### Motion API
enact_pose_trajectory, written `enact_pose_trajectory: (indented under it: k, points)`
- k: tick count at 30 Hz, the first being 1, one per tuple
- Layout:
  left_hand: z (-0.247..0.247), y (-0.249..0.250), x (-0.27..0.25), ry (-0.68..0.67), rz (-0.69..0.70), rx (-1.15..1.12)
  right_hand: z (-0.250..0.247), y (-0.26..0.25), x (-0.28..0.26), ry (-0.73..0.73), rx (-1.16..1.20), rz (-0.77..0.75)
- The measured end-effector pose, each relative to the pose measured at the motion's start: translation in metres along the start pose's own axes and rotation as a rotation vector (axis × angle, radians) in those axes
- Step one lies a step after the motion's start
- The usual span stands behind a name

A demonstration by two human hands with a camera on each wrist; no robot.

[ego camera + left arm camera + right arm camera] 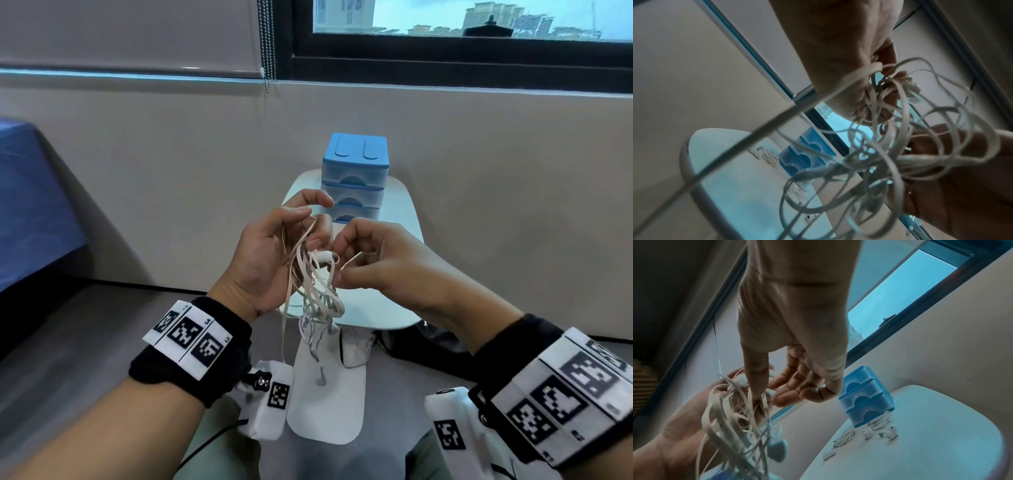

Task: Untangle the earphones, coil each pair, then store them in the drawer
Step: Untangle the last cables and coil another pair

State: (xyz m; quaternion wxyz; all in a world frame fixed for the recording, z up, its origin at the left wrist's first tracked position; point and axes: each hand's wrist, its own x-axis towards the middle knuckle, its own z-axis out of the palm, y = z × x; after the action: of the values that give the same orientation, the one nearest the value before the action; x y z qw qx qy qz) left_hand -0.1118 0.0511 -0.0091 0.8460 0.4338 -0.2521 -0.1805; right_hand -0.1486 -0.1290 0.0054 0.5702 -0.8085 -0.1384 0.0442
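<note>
A tangle of beige and white earphones (pixel 315 291) hangs in the air between my two hands, above the near edge of a small white table (pixel 400 212). My left hand (pixel 308 229) grips the top of the tangle, its fingers curled round the cables and one white earbud (pixel 322 255). From the right, my right hand (pixel 339 263) pinches a beige cable loop between thumb and forefinger (pixel 756 394). A blue three-drawer unit (pixel 354 178) stands at the back of the table, all drawers closed. Two coiled white pairs (pixel 879 423) (pixel 842 439) lie in front of it.
A beige wall and a dark-framed window rise just behind the table. A blue-covered surface (pixel 30 205) lies at the far left. Dark items (pixel 428 342) sit on the grey floor under the table's right side. A loose earbud (pixel 320 378) dangles low from the tangle.
</note>
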Motion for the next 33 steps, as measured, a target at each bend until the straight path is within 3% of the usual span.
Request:
enact_pose_trajectory:
  k: [14, 19, 23, 26, 28, 31, 33]
  points:
    - [-0.009, -0.013, 0.008, 0.128, 0.038, 0.476, -0.021, 0.015, 0.009, 0.313, -0.085, 0.047]
    - [-0.007, -0.01, 0.011, 0.172, -0.037, 0.578, -0.031, 0.008, 0.004, 0.434, 0.091, 0.037]
    - [0.0, -0.007, 0.013, 0.162, -0.092, 0.643, -0.033, -0.003, 0.0, 0.398, 0.46, -0.003]
    - [0.005, -0.005, 0.013, 0.159, -0.097, 0.652, -0.037, -0.008, 0.002, 0.392, 0.56, 0.003]
    - [0.006, -0.003, 0.012, 0.158, -0.08, 0.678, -0.042, -0.006, 0.003, 0.353, 0.461, 0.043]
    - [0.007, -0.004, 0.01, 0.136, -0.056, 0.774, -0.047, -0.003, 0.0, 0.13, 0.047, 0.089]
    - [0.009, -0.004, 0.009, 0.109, -0.059, 0.794, -0.043, -0.005, -0.003, 0.037, -0.041, 0.05]
